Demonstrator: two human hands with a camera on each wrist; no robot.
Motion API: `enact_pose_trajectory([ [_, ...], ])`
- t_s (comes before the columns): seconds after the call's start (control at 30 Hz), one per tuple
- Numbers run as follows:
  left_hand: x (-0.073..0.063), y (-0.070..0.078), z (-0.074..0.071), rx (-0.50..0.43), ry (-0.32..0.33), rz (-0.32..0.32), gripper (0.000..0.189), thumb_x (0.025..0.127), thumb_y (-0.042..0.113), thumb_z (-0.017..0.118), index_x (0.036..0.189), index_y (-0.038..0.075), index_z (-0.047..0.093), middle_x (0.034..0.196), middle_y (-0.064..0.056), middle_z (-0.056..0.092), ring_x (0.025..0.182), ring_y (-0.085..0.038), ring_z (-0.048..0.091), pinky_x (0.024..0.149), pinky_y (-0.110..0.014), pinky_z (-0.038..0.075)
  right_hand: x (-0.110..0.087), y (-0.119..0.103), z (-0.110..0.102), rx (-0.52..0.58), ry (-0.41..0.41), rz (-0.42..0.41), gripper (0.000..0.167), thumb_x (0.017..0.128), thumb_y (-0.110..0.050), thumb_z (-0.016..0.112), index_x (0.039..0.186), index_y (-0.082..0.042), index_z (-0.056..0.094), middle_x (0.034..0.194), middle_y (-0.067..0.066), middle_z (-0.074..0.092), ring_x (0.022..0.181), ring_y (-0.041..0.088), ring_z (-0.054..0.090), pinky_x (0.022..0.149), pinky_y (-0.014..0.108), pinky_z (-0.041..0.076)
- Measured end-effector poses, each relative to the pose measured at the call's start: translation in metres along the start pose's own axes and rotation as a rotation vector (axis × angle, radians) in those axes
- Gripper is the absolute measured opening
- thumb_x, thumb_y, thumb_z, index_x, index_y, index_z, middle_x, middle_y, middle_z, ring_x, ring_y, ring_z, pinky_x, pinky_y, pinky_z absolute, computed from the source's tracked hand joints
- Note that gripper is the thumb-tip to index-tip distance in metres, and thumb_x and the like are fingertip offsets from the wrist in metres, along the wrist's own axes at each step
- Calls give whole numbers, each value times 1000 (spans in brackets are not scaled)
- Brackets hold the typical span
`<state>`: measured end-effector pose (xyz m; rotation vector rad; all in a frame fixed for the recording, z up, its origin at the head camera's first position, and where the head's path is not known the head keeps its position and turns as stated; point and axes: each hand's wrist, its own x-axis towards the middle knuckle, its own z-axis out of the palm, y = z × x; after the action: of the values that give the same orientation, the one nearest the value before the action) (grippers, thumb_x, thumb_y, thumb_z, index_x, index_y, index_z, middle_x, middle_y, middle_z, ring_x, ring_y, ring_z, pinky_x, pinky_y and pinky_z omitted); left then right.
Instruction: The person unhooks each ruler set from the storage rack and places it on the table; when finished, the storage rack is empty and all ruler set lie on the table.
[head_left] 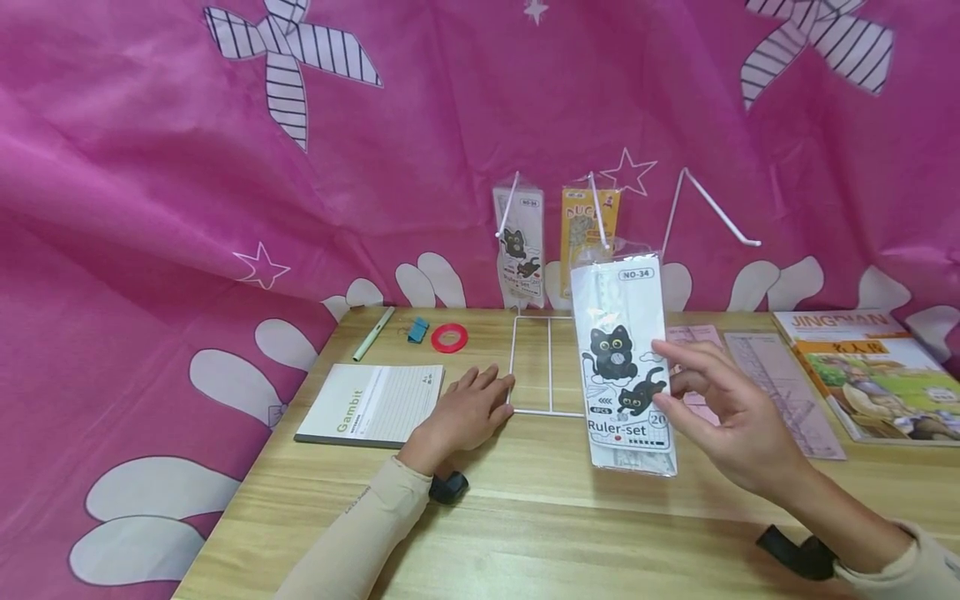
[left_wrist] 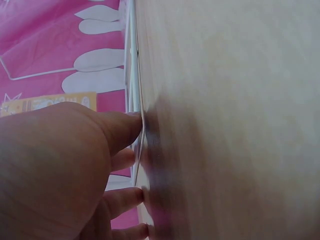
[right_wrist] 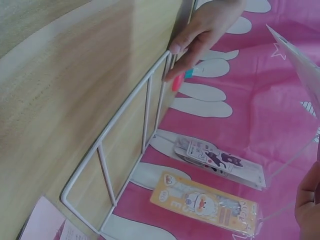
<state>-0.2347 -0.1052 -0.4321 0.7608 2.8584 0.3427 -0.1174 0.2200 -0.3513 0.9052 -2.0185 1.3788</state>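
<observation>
A ruler set packet [head_left: 617, 308] with black cats and "NO-34" on it is upright above the table in the head view. My right hand [head_left: 738, 425] pinches its right edge between thumb and fingers. On the table stands a white wire display rack [head_left: 551, 375] with hooks. My left hand [head_left: 467, 414] rests at the left side of the rack's base, fingertips touching its wire [right_wrist: 117, 117]. Another cat ruler packet [head_left: 522, 250] hangs from the left hook, and an orange duck packet [head_left: 575, 225] from the middle one. The right hook [head_left: 720, 208] holds nothing.
A Gambit notebook [head_left: 390, 400], a green pen [head_left: 372, 335], a blue binder clip [head_left: 417, 331] and a red tape roll [head_left: 449, 337] lie left. To the right are a pink sheet [head_left: 787, 392] and a magazine [head_left: 877, 375]. Behind hangs a pink curtain [head_left: 450, 125].
</observation>
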Motion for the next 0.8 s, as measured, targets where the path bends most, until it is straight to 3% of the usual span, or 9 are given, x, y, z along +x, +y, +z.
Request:
enact_pose_trajectory([
  [0.13, 0, 2, 1, 0, -6, -1, 57, 111, 45, 48, 163, 25, 41, 173, -12, 31, 159, -45, 25, 127, -62, 28, -6, -5, -4, -2, 0, 15, 57, 88, 18, 72, 142, 16, 54, 125, 11, 61, 90, 11, 66, 87, 14, 56],
  [0.37, 1, 2, 0, 7, -7, 1, 57, 111, 45, 48, 164, 25, 41, 173, -12, 31, 159, -45, 25, 127, -63, 29, -27, -21, -18, -146, -23, 163, 75, 76, 32, 69, 145, 6, 56, 127, 0, 61, 92, 5, 65, 84, 11, 54],
  [0.43, 1, 2, 0, 7, -7, 2, 57, 111, 45, 48, 164, 25, 40, 173, -12, 31, 160, -45, 25, 126, -64, 29, -34, -21, -22, -144, -12, 147, 74, 74, 34, 68, 143, 11, 56, 126, 4, 62, 93, 6, 67, 85, 12, 56],
  [0.57, 0, 1, 0, 14, 0, 5, 57, 111, 45, 47, 164, 24, 41, 173, -12, 32, 159, -45, 26, 126, -64, 30, -47, -19, -30, -146, 0, 130, 71, 74, 34, 67, 142, 15, 55, 127, 8, 64, 94, 7, 68, 89, 12, 56],
  [0.8, 0, 0, 0, 14, 1, 10, 57, 111, 45, 48, 163, 24, 41, 173, -13, 32, 159, -45, 26, 126, -64, 30, -64, -24, -40, -263, -8, 271, 73, 77, 31, 71, 144, 7, 58, 124, -2, 63, 92, 3, 66, 89, 8, 53],
])
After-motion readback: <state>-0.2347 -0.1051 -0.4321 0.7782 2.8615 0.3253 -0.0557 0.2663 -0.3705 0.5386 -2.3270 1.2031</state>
